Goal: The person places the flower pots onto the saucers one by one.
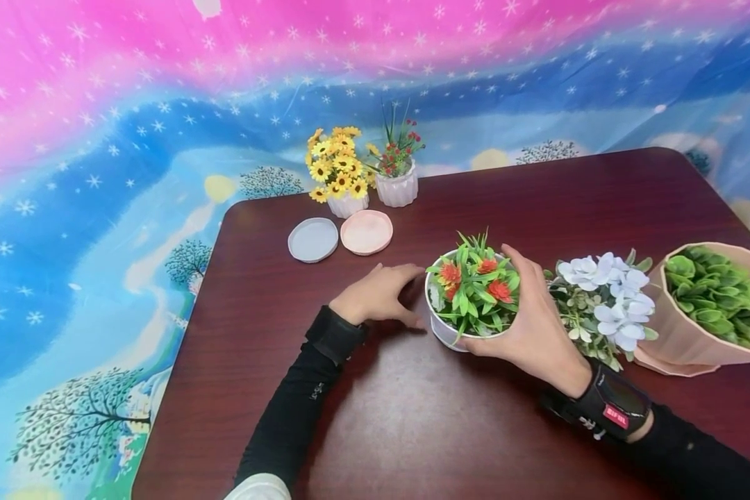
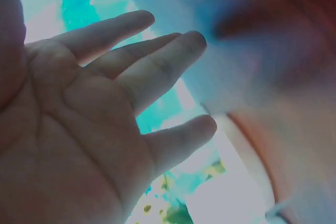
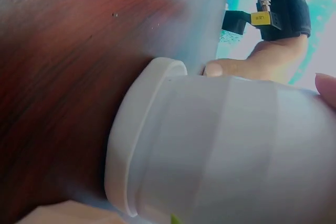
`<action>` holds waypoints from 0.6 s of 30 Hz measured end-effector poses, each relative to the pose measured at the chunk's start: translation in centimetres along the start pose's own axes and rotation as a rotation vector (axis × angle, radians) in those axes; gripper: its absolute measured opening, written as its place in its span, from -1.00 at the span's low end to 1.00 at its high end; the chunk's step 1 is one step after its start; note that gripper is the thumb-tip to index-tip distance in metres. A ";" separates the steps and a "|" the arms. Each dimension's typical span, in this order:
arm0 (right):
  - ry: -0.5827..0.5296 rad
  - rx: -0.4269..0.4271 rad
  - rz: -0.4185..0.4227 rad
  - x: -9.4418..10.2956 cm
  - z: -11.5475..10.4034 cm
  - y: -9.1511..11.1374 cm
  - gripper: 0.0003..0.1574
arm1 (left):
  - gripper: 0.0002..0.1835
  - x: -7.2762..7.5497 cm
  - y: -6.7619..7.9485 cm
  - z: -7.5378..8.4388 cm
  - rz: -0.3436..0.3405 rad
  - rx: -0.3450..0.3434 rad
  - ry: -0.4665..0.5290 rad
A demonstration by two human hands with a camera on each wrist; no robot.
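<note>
A white faceted pot [image 3: 220, 145] holds a green plant with red-orange flowers [image 1: 475, 295]. It stands upright, its base in a white saucer [image 3: 137, 129] on the table. My right hand [image 1: 540, 330] grips the pot near its rim, thumb on the near side and fingers across the far right side. To the pot's left is my left hand [image 1: 378, 295], thumb and fingers spread around that side. The left wrist view shows this hand [image 2: 89, 114] with extended fingers and nothing in the palm. Whether its fingertips touch the pot is unclear.
White flowers [image 1: 619, 298] and a large beige pot [image 1: 675, 312] with green leaves stand right of my right hand. At the back left are yellow flowers [image 1: 339, 163], a small white pot [image 1: 397, 187], a grey saucer [image 1: 312, 239] and a pink saucer [image 1: 367, 232] on the dark table [image 1: 400, 423].
</note>
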State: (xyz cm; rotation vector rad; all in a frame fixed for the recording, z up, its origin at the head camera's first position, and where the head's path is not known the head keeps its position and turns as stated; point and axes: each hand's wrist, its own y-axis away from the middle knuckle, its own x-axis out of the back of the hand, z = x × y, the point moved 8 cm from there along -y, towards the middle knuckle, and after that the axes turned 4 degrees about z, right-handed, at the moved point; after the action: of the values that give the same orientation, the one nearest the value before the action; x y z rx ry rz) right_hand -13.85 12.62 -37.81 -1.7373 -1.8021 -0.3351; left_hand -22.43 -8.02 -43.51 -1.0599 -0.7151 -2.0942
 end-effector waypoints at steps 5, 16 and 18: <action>-0.008 0.007 -0.018 0.5 0.0 0.1 0.85 | 0.09 2.6 0.2 -2.5 0.145 -0.003 0.019; -0.162 0.250 0.085 3.9 -3.4 2.0 0.90 | -0.06 8.9 1.7 -6.7 0.476 0.318 0.025; -0.246 0.302 0.086 4.6 -4.0 2.7 0.86 | -0.04 8.8 1.1 -7.9 0.480 0.358 0.006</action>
State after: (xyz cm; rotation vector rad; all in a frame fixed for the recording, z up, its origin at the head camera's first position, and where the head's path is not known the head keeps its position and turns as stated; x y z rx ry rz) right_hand -10.08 14.37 -32.58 -1.6879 -1.8272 0.1863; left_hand -29.20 -17.17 -40.01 -0.9134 -0.7154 -1.4958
